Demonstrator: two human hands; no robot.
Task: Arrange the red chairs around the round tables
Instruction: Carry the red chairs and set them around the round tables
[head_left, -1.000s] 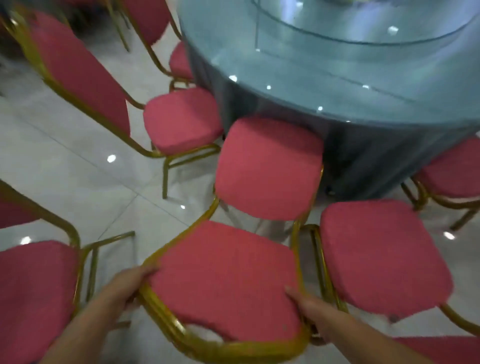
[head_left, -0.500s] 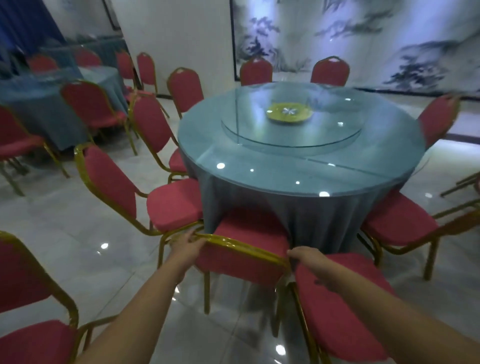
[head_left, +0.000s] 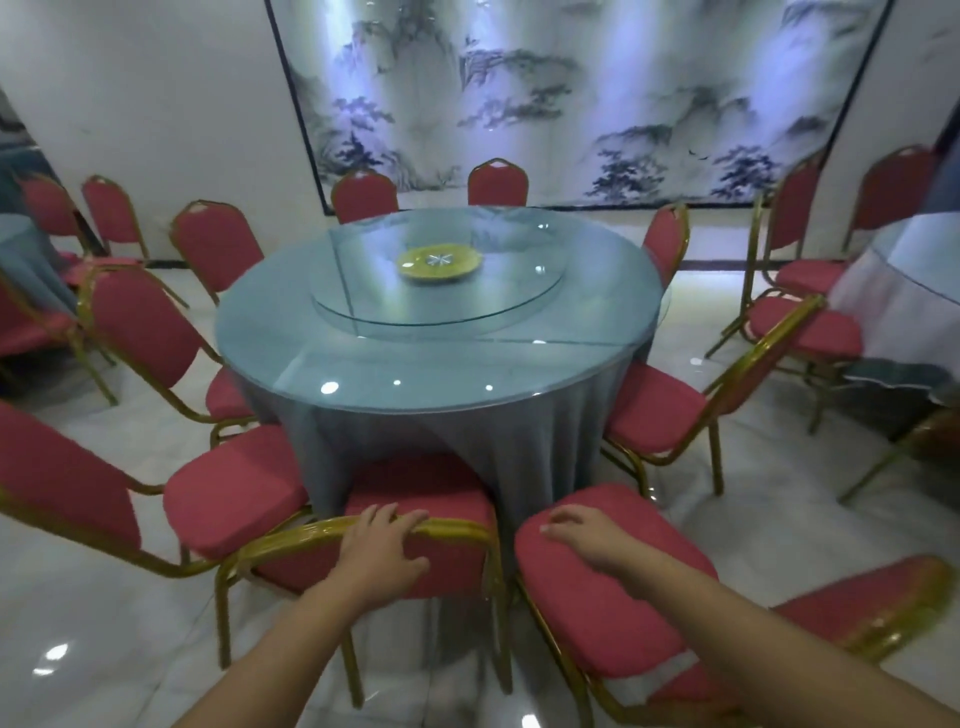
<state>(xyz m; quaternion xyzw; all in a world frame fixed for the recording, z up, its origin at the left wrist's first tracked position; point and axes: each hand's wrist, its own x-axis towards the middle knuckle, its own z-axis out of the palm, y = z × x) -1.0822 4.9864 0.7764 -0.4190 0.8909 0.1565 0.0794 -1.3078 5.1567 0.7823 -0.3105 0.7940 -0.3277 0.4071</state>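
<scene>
A red chair with a gold frame (head_left: 421, 493) stands right in front of me, its seat pushed under the grey cloth of the round glass-topped table (head_left: 415, 369). My left hand (head_left: 382, 556) grips the top rail of this chair's back, fingers over the far side and thumb on the near side. Off the rail, my right hand (head_left: 587, 535) lies with relaxed fingers over the seat of the neighbouring red chair (head_left: 613, 623), which stands askew with its back to the right. I cannot tell whether it touches that seat.
Red chairs ring the table, one close on the left (head_left: 234, 493) and one on the right (head_left: 649, 410). A yellow-green dish (head_left: 439, 264) sits on the glass turntable. A second clothed table (head_left: 904, 296) stands right, a third (head_left: 21, 249) far left. The floor is glossy tile.
My right hand let go of the chair's back rail and moved right over the neighbouring seat. My left hand slid along the rail toward its middle. The view rose slightly.
</scene>
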